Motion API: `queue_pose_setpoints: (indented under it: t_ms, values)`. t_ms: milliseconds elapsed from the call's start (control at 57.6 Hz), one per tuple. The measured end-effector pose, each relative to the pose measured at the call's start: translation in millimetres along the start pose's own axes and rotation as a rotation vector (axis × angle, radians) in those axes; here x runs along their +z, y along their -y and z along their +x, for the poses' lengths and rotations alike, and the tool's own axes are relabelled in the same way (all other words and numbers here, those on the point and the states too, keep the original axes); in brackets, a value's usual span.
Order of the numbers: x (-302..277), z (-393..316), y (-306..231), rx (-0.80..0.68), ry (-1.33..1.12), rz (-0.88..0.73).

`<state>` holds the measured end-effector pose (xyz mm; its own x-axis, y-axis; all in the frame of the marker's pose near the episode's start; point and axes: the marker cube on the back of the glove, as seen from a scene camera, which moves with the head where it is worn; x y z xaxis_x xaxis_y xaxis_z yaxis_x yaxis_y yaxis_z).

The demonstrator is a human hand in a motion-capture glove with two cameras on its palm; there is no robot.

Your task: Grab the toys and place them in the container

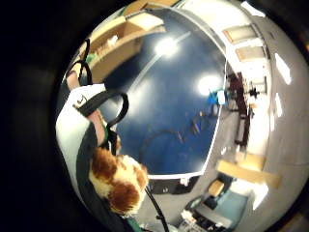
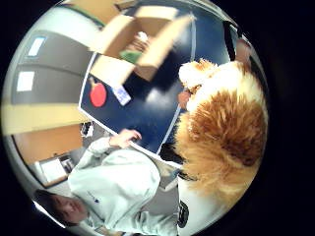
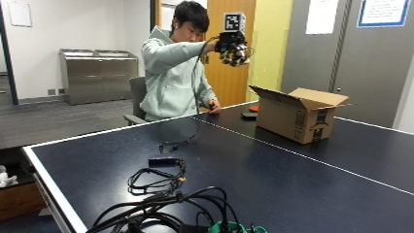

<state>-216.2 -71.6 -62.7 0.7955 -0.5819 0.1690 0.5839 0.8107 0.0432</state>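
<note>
Right hand (image 3: pixel 232 47) raised high above the blue table (image 3: pixel 271 165), fingers curled around a brown-and-white plush toy (image 3: pixel 236 56). Open cardboard box (image 3: pixel 299 116) stands apart, near the table's far edge, flaps up; printed markings unreadable.

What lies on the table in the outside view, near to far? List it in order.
Tangle of black cables → small black box on its cord → open cardboard box → orange thing at the far edge.
</note>
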Motion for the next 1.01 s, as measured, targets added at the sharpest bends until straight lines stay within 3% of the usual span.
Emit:
queue_pose_setpoints:
  t_ms: [52, 122, 226, 347, 400, 521, 591, 712, 1008]
  values:
    - [-8, -39, 37, -0.057, 0.130, 0.078]
    - [-2, -44, 84, 0.048, -0.039, 0.149]
    - [16, -51, 152, 0.170, -0.109, 0.251]
    - [46, -24, 187, 0.133, -0.144, 0.295]
    - [62, 21, 190, 0.090, -0.206, 0.233]
    - [76, 62, 187, 0.096, -0.104, 0.136]
    - [86, 30, 194, 0.245, -0.114, 0.166]
    - [86, 7, 182, 0.119, -0.018, 0.185]
    - [97, -22, 140, 0.069, -0.107, 0.276]
